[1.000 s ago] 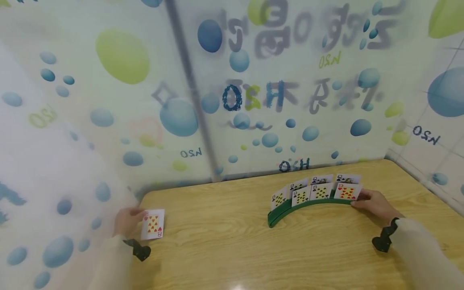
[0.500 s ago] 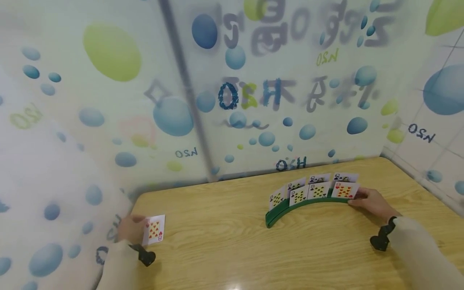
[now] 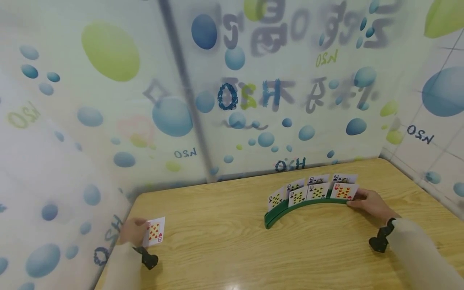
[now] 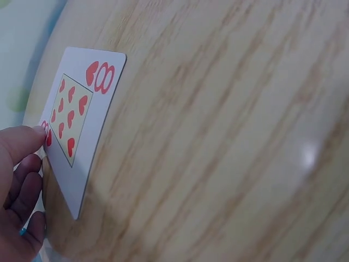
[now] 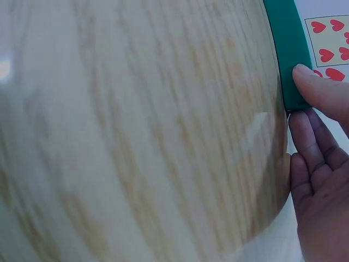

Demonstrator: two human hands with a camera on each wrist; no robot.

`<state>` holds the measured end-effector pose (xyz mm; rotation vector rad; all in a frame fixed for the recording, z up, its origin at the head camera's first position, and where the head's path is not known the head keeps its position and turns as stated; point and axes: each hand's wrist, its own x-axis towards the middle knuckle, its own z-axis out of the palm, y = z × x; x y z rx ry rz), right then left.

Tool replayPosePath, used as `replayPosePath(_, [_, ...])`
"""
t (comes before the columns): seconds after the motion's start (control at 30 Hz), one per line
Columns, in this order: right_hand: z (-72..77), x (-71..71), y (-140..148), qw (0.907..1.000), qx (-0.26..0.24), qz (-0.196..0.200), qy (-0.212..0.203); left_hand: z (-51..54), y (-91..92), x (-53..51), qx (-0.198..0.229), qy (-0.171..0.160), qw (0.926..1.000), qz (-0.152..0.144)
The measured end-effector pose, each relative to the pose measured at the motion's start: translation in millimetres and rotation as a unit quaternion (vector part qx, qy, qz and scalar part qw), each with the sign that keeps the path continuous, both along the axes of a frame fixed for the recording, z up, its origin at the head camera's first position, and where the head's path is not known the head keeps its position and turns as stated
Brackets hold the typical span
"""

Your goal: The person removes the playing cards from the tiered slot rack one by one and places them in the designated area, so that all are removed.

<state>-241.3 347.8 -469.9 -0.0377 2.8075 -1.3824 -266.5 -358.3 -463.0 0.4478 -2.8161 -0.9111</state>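
Observation:
My left hand (image 3: 133,231) pinches an eight of hearts playing card (image 3: 155,232) by one edge, at the left side of the table. In the left wrist view the thumb lies over the card's corner, and the card (image 4: 92,142) is face up and tilted. A curved green card holder (image 3: 277,212) stands at the back right with playing cards upright in two rows. My right hand (image 3: 371,205) grips the holder's right end. Up close in the right wrist view, the thumb presses the green end (image 5: 292,60), beside a hearts card (image 5: 327,41).
The wood-grain table (image 3: 232,241) has its back edge close to a wall covering (image 3: 239,137) printed with blue and green drops. Another wall panel (image 3: 47,181) runs along the left side. In the holder's front row, a black-suit card (image 3: 318,192) stands beside the hearts card.
The left hand has lowered slightly, and its card has turned a little. The head view has shifted somewhat to the right. The right hand keeps its grip on the holder.

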Motion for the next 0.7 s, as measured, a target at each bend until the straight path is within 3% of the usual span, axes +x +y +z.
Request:
replayPosePath(0.13, [0.7, 0.3, 0, 1.0, 0.004, 0.0, 0.002, 2.6, 1.4, 2.2, -0.003, 0.003, 0.9999, -0.014])
replayPosePath(0.37, [0.9, -1.1, -1, 1.0, 0.003, -0.001, 0.008, 3.5, 6.5, 5.0, 0.003, 0.001, 0.9999, 0.014])
replayPosePath(0.47, [0.3, -1.6, -2, 0.9999, 0.007, -0.002, 0.007, 4.1, 6.3, 4.9, 0.008, 0.001, 0.9999, 0.012])
replayPosePath(0.6, [-0.8, -2.1, -1, 1.0, 0.003, -0.006, 0.001, 8.7, 6.1, 2.6, 0.008, 0.01, 0.9995, -0.027])
replayPosePath(0.7, [-1.5, -1.6, 1, 1.0, 0.002, -0.005, -0.002, 19.8, 16.9, 0.6, 0.002, 0.031, 0.9971, -0.069])
